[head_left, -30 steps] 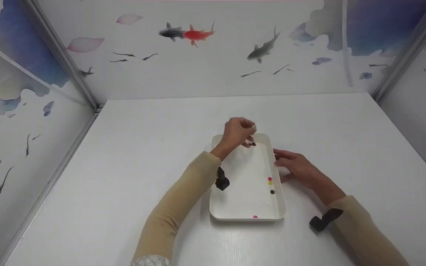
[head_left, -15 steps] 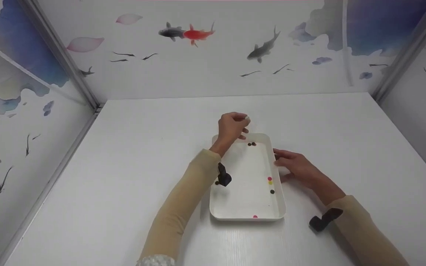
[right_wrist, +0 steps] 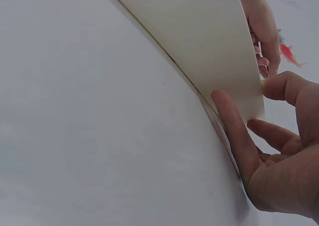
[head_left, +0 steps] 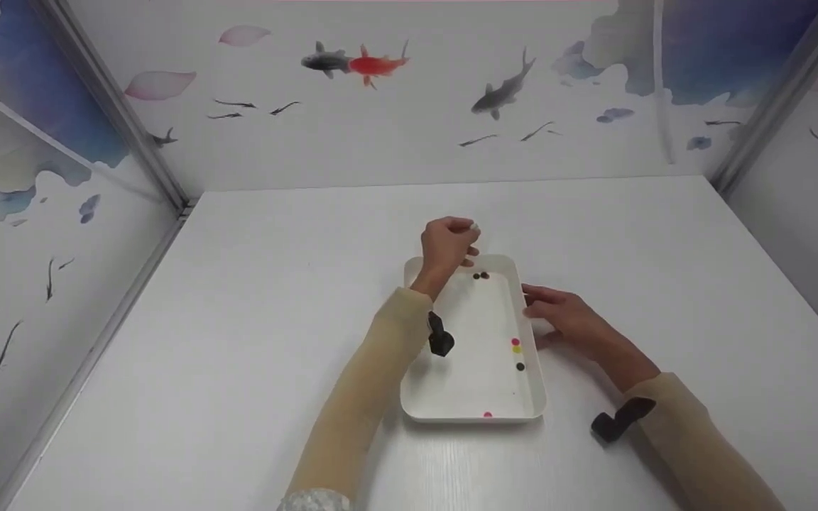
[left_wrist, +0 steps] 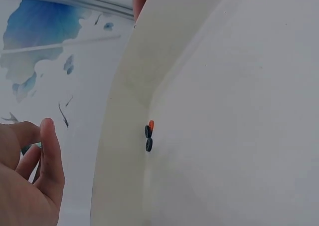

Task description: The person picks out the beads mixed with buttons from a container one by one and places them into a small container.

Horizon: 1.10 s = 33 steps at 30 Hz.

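A shallow white tray point(head_left: 476, 326) lies on the table. Just past its far rim, my left hand point(head_left: 444, 241) pinches a tiny pale thing point(head_left: 475, 227) between thumb and finger; its kind is too small to tell. In the left wrist view a teal bit point(left_wrist: 38, 145) shows between those fingertips. My right hand point(head_left: 569, 319) touches the outer side of the tray's right wall, with fingertips at the rim in the right wrist view. At the far wall inside lie two small black discs point(left_wrist: 148, 144) and an orange one point(left_wrist: 151, 125).
Along the tray's right wall lie a pink disc point(head_left: 515, 342), a yellow disc point(head_left: 517, 349) and a black disc point(head_left: 520, 367). Another pink disc point(head_left: 488, 414) is at the near wall. White panels point(head_left: 416, 135) with painted fish enclose the table point(head_left: 274, 298).
My left hand has moved from above the tray's far end away and to the left, past the rim, still pinching the tiny thing. My right hand has stayed at the tray's side.
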Each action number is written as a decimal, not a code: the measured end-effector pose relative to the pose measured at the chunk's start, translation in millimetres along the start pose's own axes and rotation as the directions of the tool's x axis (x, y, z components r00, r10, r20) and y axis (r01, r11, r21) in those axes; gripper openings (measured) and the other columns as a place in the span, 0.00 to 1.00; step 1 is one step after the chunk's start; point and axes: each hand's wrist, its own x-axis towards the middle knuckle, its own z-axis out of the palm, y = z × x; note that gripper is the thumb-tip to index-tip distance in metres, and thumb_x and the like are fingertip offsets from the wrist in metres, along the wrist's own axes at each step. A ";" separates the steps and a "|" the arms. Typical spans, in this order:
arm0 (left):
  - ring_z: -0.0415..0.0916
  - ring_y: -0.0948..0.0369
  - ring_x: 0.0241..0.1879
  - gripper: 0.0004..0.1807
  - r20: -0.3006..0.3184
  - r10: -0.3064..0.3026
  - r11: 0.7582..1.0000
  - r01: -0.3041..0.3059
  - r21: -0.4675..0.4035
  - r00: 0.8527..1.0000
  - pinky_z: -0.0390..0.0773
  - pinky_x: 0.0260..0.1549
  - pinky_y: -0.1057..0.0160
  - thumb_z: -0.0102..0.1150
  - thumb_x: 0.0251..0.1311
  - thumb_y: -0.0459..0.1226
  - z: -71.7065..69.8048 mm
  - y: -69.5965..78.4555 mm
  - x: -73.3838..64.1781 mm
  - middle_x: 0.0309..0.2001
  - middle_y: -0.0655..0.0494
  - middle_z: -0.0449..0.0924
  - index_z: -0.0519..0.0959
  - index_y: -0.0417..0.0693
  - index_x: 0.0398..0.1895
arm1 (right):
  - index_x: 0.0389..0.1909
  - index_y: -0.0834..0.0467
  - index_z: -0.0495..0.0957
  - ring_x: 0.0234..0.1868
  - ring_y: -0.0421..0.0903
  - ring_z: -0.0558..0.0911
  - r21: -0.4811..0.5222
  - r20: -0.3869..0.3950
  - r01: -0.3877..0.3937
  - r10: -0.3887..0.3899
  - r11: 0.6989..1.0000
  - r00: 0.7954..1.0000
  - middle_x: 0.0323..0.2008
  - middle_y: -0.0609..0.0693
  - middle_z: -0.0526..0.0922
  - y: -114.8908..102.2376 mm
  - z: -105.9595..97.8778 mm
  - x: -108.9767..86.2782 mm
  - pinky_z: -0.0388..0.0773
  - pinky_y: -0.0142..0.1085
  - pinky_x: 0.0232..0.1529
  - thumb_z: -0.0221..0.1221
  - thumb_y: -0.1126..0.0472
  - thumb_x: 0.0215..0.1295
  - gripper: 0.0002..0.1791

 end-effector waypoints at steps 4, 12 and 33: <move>0.81 0.61 0.21 0.10 -0.021 -0.013 0.999 0.014 0.030 1.000 0.79 0.19 0.68 0.59 0.56 0.36 -0.3 -1.0 0.7 0.34 0.54 0.82 0.80 0.44 0.41 | 0.65 0.41 0.62 0.62 0.51 0.67 -0.013 0.003 -0.003 0.003 1.000 1.000 0.66 0.48 0.64 -1.7 -1.0 0.6 0.80 0.40 0.45 0.56 0.51 0.59 0.31; 0.81 0.61 0.20 0.11 -0.042 -0.020 0.999 0.021 0.025 0.999 0.79 0.19 0.68 0.60 0.55 0.35 -1.8 -5.1 3.3 0.33 0.53 0.83 0.81 0.43 0.42 | 0.65 0.41 0.61 0.62 0.52 0.68 -0.029 0.000 -0.001 0.001 1.000 1.000 0.66 0.47 0.64 -1.4 -1.8 1.5 0.79 0.41 0.47 0.55 0.51 0.58 0.32; 0.81 0.62 0.22 0.11 -0.040 0.005 1.000 -0.004 0.024 0.999 0.79 0.19 0.68 0.60 0.55 0.33 -7.1 -10.8 0.0 0.35 0.54 0.81 0.81 0.45 0.42 | 0.65 0.42 0.62 0.61 0.51 0.68 0.006 0.013 0.019 -0.019 1.000 1.000 0.64 0.48 0.66 1.1 -1.3 2.2 0.79 0.40 0.46 0.55 0.53 0.59 0.31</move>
